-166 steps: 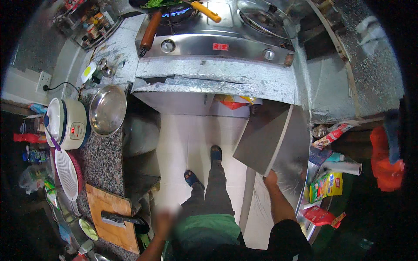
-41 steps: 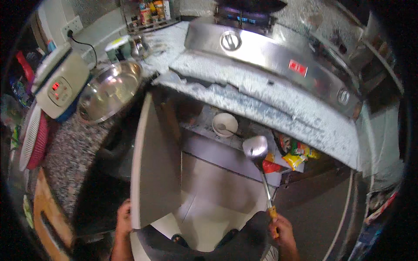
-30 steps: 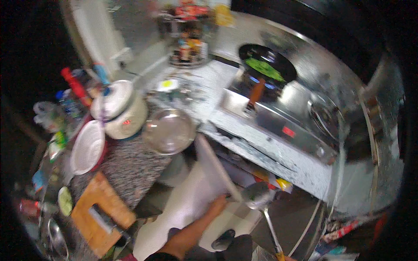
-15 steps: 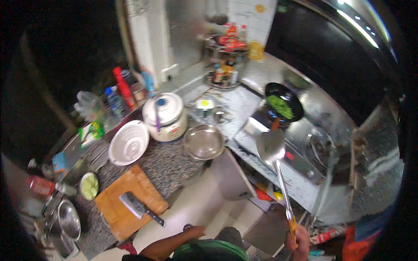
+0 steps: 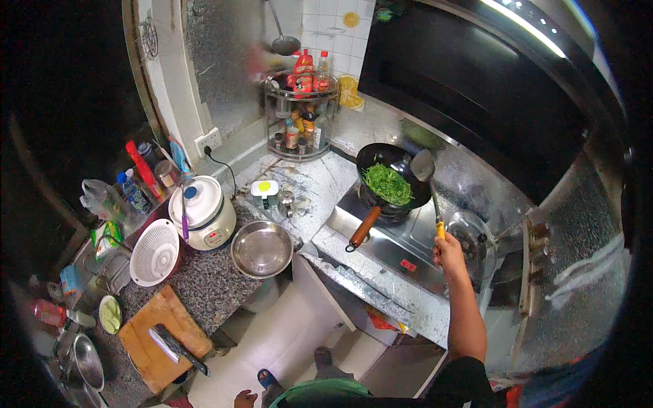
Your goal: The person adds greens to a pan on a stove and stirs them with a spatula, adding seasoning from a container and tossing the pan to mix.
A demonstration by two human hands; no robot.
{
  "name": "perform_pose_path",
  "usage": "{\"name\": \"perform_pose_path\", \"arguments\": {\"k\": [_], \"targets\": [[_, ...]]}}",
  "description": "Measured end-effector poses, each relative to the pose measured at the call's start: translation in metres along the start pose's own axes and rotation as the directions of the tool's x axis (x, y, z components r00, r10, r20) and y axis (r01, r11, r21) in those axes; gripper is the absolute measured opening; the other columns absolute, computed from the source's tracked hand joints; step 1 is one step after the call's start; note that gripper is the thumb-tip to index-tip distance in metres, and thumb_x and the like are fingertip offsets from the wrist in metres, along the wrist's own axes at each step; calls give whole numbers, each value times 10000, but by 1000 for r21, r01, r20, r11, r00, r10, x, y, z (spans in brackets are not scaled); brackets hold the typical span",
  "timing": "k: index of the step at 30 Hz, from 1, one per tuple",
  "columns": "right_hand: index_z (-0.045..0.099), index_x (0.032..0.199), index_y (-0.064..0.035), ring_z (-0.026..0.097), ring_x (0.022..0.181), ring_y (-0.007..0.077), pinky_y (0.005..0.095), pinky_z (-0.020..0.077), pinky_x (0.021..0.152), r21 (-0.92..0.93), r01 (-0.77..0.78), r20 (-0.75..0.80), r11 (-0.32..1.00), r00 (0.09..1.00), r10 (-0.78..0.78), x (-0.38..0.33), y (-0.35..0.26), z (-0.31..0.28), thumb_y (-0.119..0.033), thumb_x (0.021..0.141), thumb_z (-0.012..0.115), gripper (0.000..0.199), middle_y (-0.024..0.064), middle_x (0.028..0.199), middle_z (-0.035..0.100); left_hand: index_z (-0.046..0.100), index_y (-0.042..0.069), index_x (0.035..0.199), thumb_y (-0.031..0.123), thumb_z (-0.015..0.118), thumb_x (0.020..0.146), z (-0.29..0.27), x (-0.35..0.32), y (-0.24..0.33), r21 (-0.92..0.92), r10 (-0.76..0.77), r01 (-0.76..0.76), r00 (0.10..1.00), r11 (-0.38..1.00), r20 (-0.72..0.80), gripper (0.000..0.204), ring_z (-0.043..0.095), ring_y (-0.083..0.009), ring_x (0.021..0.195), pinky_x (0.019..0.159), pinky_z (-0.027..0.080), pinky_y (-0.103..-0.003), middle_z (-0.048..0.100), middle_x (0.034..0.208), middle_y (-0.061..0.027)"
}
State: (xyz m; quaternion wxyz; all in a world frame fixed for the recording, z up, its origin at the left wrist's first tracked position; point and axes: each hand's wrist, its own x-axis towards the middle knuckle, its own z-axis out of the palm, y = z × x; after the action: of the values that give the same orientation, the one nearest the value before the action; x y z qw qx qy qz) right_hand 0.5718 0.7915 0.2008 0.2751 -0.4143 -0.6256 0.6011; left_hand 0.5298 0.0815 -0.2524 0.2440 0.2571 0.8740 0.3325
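My right hand (image 5: 447, 250) is closed round the yellow handle of a metal wok spatula (image 5: 424, 166), my arm stretched out over the stove. The spatula's broad head is at the right rim of a black wok (image 5: 368, 156); I cannot tell whether it touches. Shredded green vegetables (image 5: 386, 184) lie in the wok, which sits on a burner with its wooden handle (image 5: 364, 227) pointing toward me. Low at the bottom edge, my left hand (image 5: 245, 399) hangs by my body, partly cut off, its visible fingers loosely apart with nothing seen in them.
On the left counter are a cutting board (image 5: 146, 316) with a cleaver (image 5: 175, 347), a white colander (image 5: 155, 253), a rice cooker (image 5: 206, 216) and a metal basin (image 5: 262, 249). A bottle rack (image 5: 303, 151) stands in the corner. A cabinet door (image 5: 320, 292) juts out below; a glass lid (image 5: 469, 238) lies right of the wok.
My right hand has moved up and forward, bringing the spatula from in front of the stove to the wok's right rim. My left arm has dropped lower, and the view has shifted right.
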Motion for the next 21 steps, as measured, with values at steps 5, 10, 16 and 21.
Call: {"name": "perform_pose_path", "arguments": {"k": [5, 10, 16, 21], "targets": [[480, 888, -72, 413, 446, 75, 208, 329, 378, 272, -218, 74, 937, 976, 205, 48, 13, -5, -166, 851, 494, 102, 3, 622, 472, 514, -14, 1103, 86, 565, 854, 41, -41, -20, -694, -408, 345, 910, 632, 81, 273, 580, -313, 929, 817, 501, -371, 600, 1017, -219], [512, 950, -67, 439, 468, 72, 196, 344, 395, 502, -390, 332, 772, 911, 244, 81, 40, 2, -258, 856, 527, 213, 1, 647, 509, 553, -11, 1098, 233, 640, 785, -2, -41, 139, -207, -703, 707, 703, 676, 106, 406, 628, -180, 729, 661, 494, -298, 656, 841, -148], [545, 1083, -45, 453, 492, 74, 197, 356, 419, 669, -328, 322, 667, 937, 138, 72, 48, -3, -442, 903, 430, 450, 0, 673, 535, 572, 15, 1099, 304, 646, 787, -1, -37, 124, -83, -514, 518, 856, 852, 57, 431, 626, -282, 882, 779, 491, -347, 631, 979, -192], [453, 1238, -9, 462, 531, 89, 196, 391, 472, 724, -298, 286, 622, 950, 123, 1, 82, 6, -515, 910, 373, 608, 33, 747, 585, 561, 11, 1111, 284, 656, 791, -29, -13, 178, -261, -587, 590, 803, 764, 98, 431, 628, -263, 887, 770, 496, -334, 638, 979, -171]]}}
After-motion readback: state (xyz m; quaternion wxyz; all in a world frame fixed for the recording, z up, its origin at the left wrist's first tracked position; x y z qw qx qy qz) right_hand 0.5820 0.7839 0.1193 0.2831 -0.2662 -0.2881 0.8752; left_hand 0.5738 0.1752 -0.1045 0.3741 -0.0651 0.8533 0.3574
